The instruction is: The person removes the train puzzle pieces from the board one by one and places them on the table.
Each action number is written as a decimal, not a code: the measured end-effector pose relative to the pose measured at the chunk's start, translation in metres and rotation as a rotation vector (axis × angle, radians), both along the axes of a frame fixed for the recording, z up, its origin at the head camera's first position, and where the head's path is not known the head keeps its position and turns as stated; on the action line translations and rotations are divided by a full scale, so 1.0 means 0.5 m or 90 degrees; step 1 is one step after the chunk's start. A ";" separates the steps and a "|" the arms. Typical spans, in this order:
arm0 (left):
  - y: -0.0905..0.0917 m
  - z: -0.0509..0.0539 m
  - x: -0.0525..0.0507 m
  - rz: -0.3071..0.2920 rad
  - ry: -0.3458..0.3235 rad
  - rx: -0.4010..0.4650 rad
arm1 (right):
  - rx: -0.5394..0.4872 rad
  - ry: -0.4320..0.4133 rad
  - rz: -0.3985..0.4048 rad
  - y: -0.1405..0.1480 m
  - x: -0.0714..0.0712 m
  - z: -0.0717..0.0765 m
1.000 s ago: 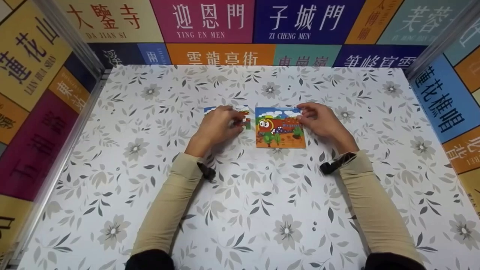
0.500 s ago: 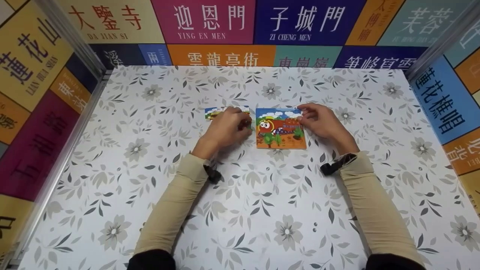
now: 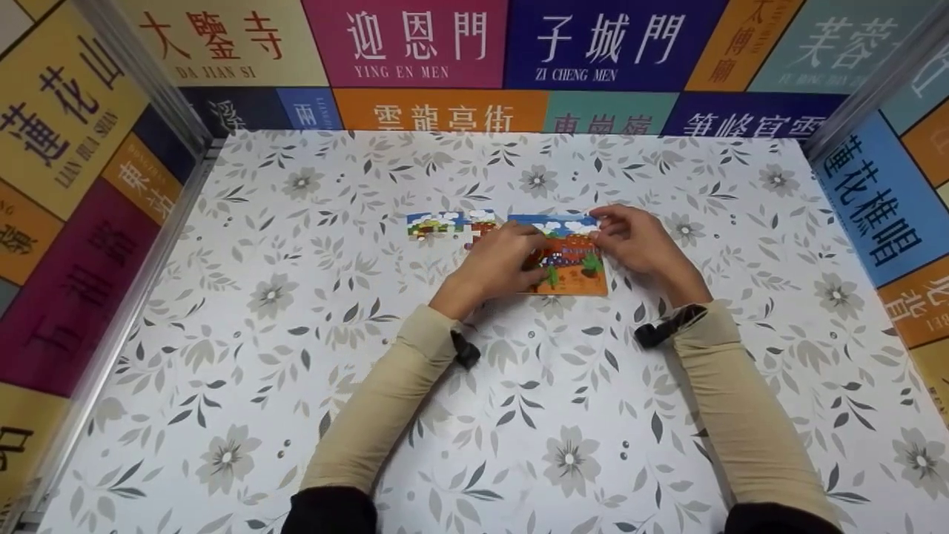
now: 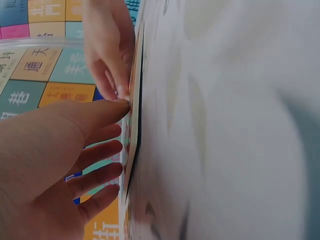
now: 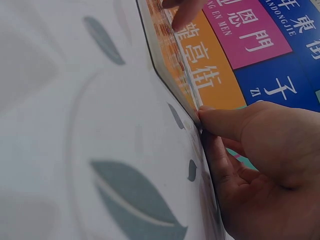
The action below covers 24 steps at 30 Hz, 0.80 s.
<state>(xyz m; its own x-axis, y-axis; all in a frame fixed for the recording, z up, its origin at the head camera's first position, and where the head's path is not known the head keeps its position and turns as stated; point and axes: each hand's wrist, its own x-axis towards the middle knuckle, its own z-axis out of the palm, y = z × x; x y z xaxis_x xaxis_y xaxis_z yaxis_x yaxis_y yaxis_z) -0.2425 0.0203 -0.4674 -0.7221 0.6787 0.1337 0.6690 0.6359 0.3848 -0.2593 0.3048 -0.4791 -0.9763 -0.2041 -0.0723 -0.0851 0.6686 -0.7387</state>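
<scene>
A square cartoon train puzzle board (image 3: 574, 280) lies flat on the table. My left hand (image 3: 498, 259) is over its left part and hides the train's face. In the left wrist view the fairly straight, spread fingers and thumb of that hand (image 4: 95, 145) touch the board's upper side (image 4: 136, 115). At the board's upper right corner, my right hand (image 3: 634, 233) pinches the edge; the right wrist view has its thumb (image 5: 220, 120) on the corner and a finger below. Left of the board lie several joined puzzle pieces (image 3: 441, 222) with clouds and red parts, partly hidden by the left hand.
The table (image 3: 474, 415) wears a white cloth printed with grey flowers and leaves. Panels with large lettering (image 3: 422, 44) stand behind and at both sides. Each wrist carries a small black camera (image 3: 465, 348) on a band.
My left hand has moved right from the loose pieces onto the left part of the board, uncovering more of the pieces. The right hand and the board stay almost in place.
</scene>
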 end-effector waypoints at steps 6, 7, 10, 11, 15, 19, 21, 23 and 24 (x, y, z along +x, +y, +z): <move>0.033 0.005 -0.003 0.015 -0.002 -0.062 | 0.001 0.007 0.001 0.001 -0.001 -0.002; 0.036 0.006 -0.003 0.019 0.000 -0.067 | 0.003 0.010 0.002 0.002 -0.002 -0.002; 0.041 0.006 -0.004 0.027 0.006 -0.071 | 0.007 0.013 0.001 0.003 -0.002 -0.001; 0.041 0.005 -0.004 0.027 0.005 -0.070 | 0.006 0.012 0.001 0.002 -0.002 -0.001; 0.044 0.001 -0.007 0.036 -0.003 -0.064 | 0.004 0.005 -0.004 0.002 -0.003 0.001; 0.045 0.001 -0.011 0.048 -0.022 -0.036 | 0.001 -0.002 -0.006 0.004 -0.003 0.000; 0.044 0.002 -0.013 0.053 -0.032 -0.016 | -0.002 -0.008 -0.006 0.004 -0.002 0.001; 0.045 0.003 -0.014 0.060 -0.049 0.003 | -0.005 -0.015 -0.008 0.003 -0.001 0.003; 0.046 0.004 -0.016 0.064 -0.057 0.009 | -0.006 -0.018 -0.011 0.004 -0.001 0.004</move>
